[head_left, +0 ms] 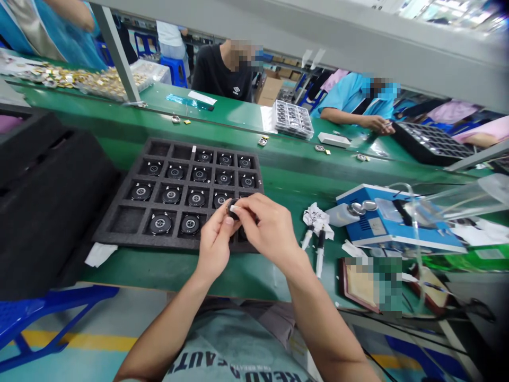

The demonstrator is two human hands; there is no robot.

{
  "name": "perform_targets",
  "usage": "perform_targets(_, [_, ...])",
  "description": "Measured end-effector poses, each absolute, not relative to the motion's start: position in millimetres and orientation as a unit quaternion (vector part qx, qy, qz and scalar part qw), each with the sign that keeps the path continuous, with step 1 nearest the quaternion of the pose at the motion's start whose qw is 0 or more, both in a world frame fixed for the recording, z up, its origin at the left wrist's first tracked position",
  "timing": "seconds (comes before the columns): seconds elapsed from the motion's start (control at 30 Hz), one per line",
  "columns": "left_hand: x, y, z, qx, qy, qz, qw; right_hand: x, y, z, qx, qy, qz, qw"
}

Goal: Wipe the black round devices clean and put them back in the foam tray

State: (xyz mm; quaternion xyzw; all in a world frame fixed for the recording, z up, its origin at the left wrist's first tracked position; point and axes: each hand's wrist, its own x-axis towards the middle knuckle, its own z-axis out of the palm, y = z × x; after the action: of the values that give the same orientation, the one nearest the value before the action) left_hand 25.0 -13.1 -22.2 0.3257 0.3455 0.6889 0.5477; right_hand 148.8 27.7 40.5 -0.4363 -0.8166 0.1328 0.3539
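Note:
My left hand (214,241) is closed around a small dark round watch case (231,208), which is held up over the foam tray. The fingers of my right hand (268,225) are pinched at the same watch case. A small white piece shows at their tips; its kind is too small to make out. Beneath and beyond both hands lies a black foam tray (119,241) divided into square compartments. Several round black watch cases (196,197) rest in it with their sensor backs facing up. My hands hide part of the tray's front right.
Right of the tray lie two syringes (320,252) and a crumpled tissue (317,216). A blue dispensing machine (397,223) stands farther right. Stacked black foam (51,207) rises at the left. Co-workers sit across the green bench, near a clear compartment box (293,120).

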Motion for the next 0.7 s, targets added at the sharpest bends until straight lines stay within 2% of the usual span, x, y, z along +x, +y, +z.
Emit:
perform_targets(0.17, [24, -14, -18, 0.295, 0.319, 0.694, 0.574, 167, 32, 40, -0.497, -0.773, 0.124, 0.374])
perform_targets(0.4, [23, -12, -19, 0.337, 0.322, 0.674, 0.573, 149, 29, 41, -0.471, -0.767, 0.145, 0.411])
perform_targets(0.7, [23, -13, -21, 0.342, 0.33, 0.664, 0.578, 159, 29, 36, -0.487, -0.775, 0.118, 0.385])
